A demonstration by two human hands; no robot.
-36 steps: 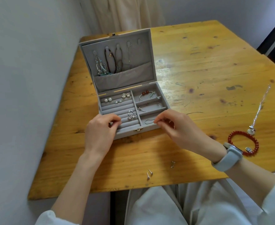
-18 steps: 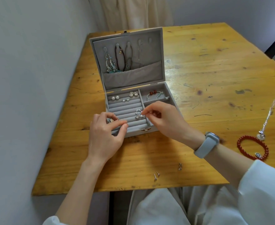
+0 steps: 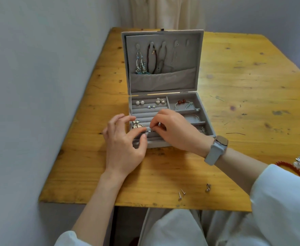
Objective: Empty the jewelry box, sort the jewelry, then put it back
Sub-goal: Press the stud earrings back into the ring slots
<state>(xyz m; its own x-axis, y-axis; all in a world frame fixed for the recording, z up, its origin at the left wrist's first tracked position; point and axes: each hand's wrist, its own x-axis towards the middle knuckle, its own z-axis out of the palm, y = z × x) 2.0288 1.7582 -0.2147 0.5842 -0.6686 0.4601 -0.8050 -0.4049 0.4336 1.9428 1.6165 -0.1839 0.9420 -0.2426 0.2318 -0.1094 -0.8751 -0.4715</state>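
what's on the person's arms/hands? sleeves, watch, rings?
Both forearms are bare; white sleeves sit pushed back, left sleeve near the elbow, right sleeve loose and wide. The right wrist wears a smartwatch with a pale grey-blue band and rounded-square case. No rings or gloves visible on left hand or right hand.

You are looking down on a yellow wooden table (image 3: 234, 82) with knots, dark stains and scratches across its planks, its near edge worn and chipped. To your left a plain pale wall (image 3: 39, 86) runs right alongside the table's edge, and another pale wall (image 3: 260, 15) stands behind the far end. A cream curtain (image 3: 165, 11) hangs in the corner beyond the table, and soft, even light falls over the tabletop, with a dim sheen on the wood at the right.
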